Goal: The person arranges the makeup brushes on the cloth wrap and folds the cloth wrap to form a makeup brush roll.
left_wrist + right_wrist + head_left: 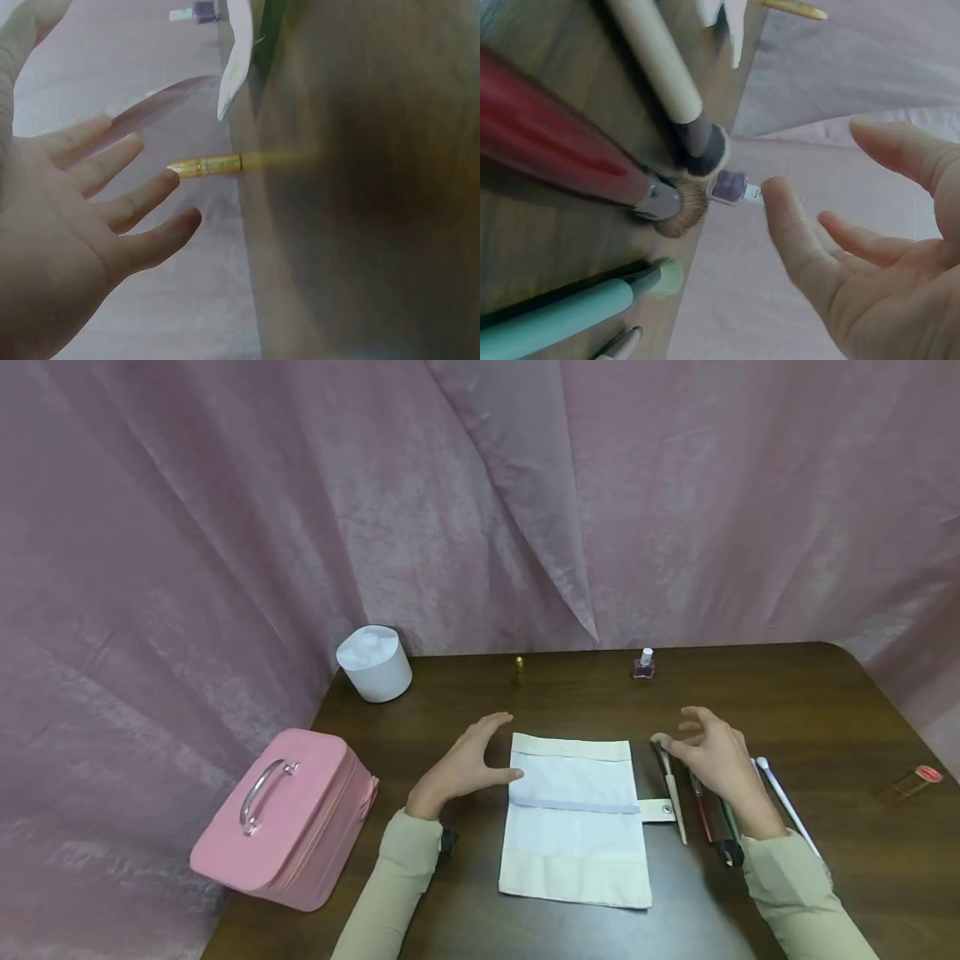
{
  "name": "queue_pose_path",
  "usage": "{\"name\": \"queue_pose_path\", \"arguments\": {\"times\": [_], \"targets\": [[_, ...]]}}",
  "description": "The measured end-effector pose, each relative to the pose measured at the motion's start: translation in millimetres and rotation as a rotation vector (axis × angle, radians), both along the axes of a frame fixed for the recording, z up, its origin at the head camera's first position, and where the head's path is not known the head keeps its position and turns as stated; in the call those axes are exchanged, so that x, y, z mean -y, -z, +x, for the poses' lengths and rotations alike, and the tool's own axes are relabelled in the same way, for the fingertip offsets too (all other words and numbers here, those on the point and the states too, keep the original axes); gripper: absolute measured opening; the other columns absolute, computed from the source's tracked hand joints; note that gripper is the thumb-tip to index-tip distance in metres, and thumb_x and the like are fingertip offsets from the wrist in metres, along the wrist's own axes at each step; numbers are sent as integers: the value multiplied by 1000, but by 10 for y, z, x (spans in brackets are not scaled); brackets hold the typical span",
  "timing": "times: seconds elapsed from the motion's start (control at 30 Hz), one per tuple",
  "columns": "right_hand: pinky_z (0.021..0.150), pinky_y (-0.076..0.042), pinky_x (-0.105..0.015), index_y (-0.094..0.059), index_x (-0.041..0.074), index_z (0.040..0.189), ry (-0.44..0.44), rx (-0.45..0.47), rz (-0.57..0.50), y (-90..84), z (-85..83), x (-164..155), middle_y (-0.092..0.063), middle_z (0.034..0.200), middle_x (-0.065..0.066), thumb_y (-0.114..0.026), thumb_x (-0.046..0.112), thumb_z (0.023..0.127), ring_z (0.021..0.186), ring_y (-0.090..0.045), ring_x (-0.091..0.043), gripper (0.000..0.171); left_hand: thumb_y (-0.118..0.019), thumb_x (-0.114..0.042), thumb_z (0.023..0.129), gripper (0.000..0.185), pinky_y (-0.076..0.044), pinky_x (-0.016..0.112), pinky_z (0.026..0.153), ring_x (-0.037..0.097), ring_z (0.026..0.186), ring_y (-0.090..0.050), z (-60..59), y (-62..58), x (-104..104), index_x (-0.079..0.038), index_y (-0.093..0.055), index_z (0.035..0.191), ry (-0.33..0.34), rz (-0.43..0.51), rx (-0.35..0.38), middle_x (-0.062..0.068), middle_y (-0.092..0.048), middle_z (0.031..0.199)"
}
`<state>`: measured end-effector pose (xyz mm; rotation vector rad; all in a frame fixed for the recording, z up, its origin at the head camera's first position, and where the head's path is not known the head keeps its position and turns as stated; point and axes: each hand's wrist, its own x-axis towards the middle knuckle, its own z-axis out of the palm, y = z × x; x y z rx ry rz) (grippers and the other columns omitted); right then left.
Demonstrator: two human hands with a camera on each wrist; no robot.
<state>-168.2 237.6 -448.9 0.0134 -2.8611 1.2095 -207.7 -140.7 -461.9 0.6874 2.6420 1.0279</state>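
A white cloth pouch (573, 852) lies flat, with a pale purple band across it and a snap tab at its right side. My left hand (468, 764) hovers at the pouch's upper left, fingers spread and thumb over its edge; the left wrist view shows an empty palm (67, 217). My right hand (716, 764) hangs over several makeup brushes right of the pouch, fingers loosely bent and holding nothing. Beneath it lie a cream-handled brush (656, 60), a red-handled brush (555, 135) and a green-handled brush (570, 319). A white brush (783, 802) lies beside the right forearm.
A pink case (277, 818) with a metal handle stands on the left. Towards the back are a white tissue roll (375, 664), a gold lipstick-like tube (519, 671) and a nail polish bottle (643, 664). A clear tube with a red end (911, 783) lies far right.
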Motion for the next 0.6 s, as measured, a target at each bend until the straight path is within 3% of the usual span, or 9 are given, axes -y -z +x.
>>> {"name": "queue_pose_path", "arguments": {"times": [0.13,0.33,0.6], "targets": [[73,-54,-54,-44,-17,138,19,19,50,61,9,49,-60,121,-39,-72,13,91,101,-65,-50,63,-82,-43,82,93,-29,55,114,29,149,-26,48,52,-39,-16,-35,158,41,-35,22,4,-32,162],[67,-55,-50,-48,-20,131,-17,105,130,55,1,110,-65,110,-35,-75,11,89,90,-67,-46,58,-88,-34,79,96,-30,47,116,25,148,-30,141,111,-108,-14,-36,157,97,-87,72,6,-34,161],[64,-53,-49,-52,-20,125,-21,137,194,55,-7,156,-68,92,-27,-76,11,87,79,-66,-37,55,-89,-26,78,95,-29,43,117,21,148,-30,219,169,-160,-13,-37,156,136,-107,135,5,-33,162]]}}
